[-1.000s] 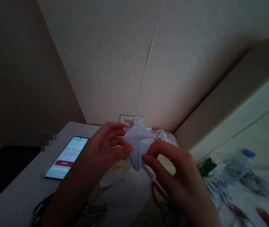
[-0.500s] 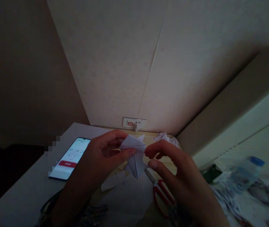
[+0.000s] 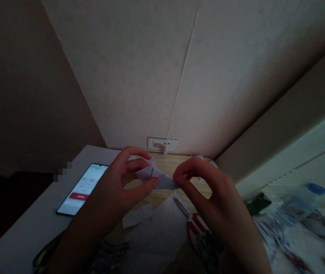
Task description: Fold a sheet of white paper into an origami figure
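Observation:
Between my hands is a small folded white paper piece (image 3: 164, 181), held above the table. My left hand (image 3: 126, 180) grips its left part, thumb in front and fingers behind. The fingertips of my right hand (image 3: 205, 182) pinch its right end. Below lie a flat white paper sheet (image 3: 156, 232) and a smaller paper piece (image 3: 136, 216). Red-handled scissors (image 3: 189, 217) rest on the sheet, partly hidden by my right hand and sleeve.
A phone (image 3: 79, 190) with a running timer lies at left on a white surface (image 3: 28, 228). More folded papers (image 3: 205, 167) sit behind my right hand. A wall socket (image 3: 161, 144) holds a plug. A blue-capped bottle (image 3: 302, 203) stands at right among loose items.
The folded paper has turned from upright to lying nearly sideways. My right fingers, earlier apart near its edge, now pinch its right end. My left hand still grips it.

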`<state>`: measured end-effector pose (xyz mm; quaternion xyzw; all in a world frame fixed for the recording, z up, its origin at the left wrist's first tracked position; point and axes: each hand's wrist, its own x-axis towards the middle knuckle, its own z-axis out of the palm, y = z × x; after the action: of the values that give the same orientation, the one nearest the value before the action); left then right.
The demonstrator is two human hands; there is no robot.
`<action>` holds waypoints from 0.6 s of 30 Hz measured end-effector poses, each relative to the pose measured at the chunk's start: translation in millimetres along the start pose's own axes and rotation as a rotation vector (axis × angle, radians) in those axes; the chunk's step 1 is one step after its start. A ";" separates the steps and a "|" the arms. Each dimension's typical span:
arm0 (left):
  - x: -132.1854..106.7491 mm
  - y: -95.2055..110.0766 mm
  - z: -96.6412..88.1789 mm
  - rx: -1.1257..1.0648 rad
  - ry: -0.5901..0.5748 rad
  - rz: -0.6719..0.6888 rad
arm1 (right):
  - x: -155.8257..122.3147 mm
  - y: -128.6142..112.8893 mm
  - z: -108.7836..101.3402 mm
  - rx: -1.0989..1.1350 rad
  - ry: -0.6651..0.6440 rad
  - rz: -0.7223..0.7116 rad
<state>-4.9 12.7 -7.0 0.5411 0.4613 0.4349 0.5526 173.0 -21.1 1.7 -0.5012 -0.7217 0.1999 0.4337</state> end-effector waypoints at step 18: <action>13.6 -16.0 -4.1 0.412 -0.344 0.060 | 3.2 17.5 8.4 0.038 -0.056 0.106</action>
<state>-6.6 26.2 -23.4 0.7215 0.4232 0.2494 0.4879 175.3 -9.7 -14.2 -0.5247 -0.7020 0.2502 0.4114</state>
